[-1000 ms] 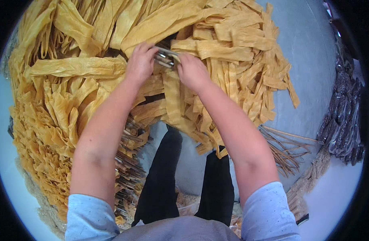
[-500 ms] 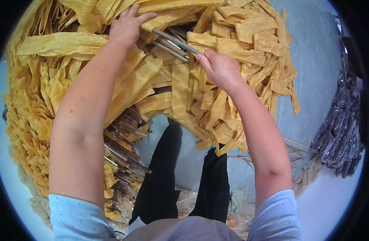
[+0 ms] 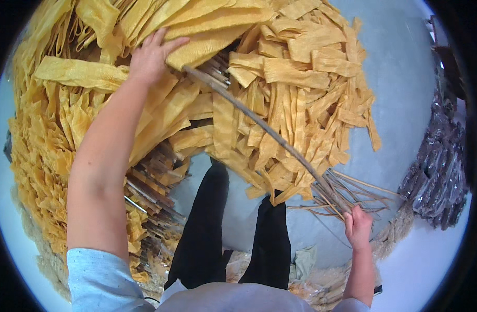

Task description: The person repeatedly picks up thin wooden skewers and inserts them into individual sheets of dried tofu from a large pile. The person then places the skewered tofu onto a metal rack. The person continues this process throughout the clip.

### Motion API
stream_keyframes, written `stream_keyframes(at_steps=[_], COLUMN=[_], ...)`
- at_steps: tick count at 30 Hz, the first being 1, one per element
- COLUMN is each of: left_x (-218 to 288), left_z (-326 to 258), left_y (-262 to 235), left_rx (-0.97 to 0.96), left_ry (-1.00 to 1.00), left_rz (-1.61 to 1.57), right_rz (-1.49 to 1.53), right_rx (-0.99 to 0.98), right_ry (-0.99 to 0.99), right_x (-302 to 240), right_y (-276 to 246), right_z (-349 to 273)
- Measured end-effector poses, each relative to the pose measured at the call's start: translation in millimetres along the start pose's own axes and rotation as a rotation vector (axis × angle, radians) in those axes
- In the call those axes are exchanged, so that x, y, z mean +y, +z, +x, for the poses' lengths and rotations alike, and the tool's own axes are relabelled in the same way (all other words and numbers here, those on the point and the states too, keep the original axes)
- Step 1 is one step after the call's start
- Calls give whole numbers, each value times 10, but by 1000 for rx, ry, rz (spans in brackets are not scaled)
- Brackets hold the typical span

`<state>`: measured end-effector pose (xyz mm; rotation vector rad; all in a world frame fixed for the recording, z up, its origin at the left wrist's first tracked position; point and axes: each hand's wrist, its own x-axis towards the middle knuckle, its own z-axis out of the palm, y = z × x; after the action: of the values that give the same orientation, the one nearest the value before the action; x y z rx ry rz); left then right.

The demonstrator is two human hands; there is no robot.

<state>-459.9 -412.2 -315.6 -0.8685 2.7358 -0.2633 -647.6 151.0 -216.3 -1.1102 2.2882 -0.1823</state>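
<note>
At the upper left, my left hand [image 3: 150, 58] lies with fingers spread on a folded bundle of wrinkled yellow strips [image 3: 217, 39], which look like bean curd skin. A long thin wooden stick [image 3: 264, 125] runs from under that bundle down across the strips to the lower right. My right hand [image 3: 359, 227] is closed around its lower end. Beside the left hand, a few more stick ends [image 3: 215, 70] poke out from beneath the bundle.
Loose yellow strips [image 3: 301, 104] are heaped at centre right, and hung or folded ones [image 3: 46, 171] fill the left. Several sticks [image 3: 150, 197] show among them. Thin sticks [image 3: 334, 195] lie near my right hand. Dark shiny plastic-wrapped bundles [image 3: 438, 171] stand at far right.
My right hand has moved down and right, drawing the stick lengthwise out from under the strips. My left hand has shifted slightly down and left.
</note>
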Motion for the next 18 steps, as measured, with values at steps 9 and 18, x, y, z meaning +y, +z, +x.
stream_keyframes(at_steps=[9, 18], left_x=[702, 263], left_z=[-250, -164], left_y=[-219, -147], left_rx=[-171, -99], left_ry=[180, 170], left_rz=[-128, -142], right_rz=[466, 353], right_rx=[-153, -31], right_ry=[-48, 57], right_x=[-1222, -1261], right_y=[686, 317], right_z=[1590, 1226])
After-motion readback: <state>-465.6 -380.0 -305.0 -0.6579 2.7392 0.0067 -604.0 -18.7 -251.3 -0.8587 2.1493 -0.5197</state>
